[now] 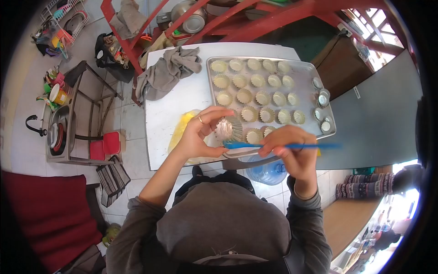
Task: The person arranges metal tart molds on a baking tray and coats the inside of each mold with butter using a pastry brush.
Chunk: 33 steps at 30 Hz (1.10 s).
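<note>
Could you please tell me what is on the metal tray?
Rows of small fluted tins sit on the metal tray, with more along its right side. The left hand and right hand cover part of its near side; what lies behind them is hidden.

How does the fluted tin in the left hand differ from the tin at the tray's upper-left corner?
The held tin looks bright and silvery; the corner tin looks duller and pale yellow. The held tin is gripped in the left hand, while the corner tin rests on the metal tray. Both have fluted sides.
</note>
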### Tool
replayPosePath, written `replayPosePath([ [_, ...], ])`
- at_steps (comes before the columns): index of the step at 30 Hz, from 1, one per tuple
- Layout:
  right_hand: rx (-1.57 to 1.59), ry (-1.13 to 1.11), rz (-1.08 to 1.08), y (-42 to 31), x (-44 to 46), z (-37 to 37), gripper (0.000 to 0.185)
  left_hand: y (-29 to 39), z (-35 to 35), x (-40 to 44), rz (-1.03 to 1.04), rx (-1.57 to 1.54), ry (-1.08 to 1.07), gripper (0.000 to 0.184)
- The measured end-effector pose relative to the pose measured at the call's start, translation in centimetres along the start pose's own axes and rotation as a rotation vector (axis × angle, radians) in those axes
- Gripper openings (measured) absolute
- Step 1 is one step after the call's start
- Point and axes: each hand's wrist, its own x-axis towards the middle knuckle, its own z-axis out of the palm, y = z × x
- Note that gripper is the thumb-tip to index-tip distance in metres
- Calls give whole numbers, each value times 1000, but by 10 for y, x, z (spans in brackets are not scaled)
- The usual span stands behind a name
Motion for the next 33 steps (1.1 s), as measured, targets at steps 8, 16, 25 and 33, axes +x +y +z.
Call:
replayPosePath([
  [8, -178, 193, -171, 16, -12, -15, 8, -22, 31, 8, -71, -151, 82, 74],
  [16, -48, 65, -105, 31, -20, -33, 6, -40, 52, 7, -38, -138, 25, 72],
  [25, 234, -3, 77, 35, -15, -57, 4, -1, 56, 19, -114, 121, -107, 63],
  [33, 234, -65, 44, 41, -18, -65, 3, 6, 54, 20, -112, 253, -54, 62],
])
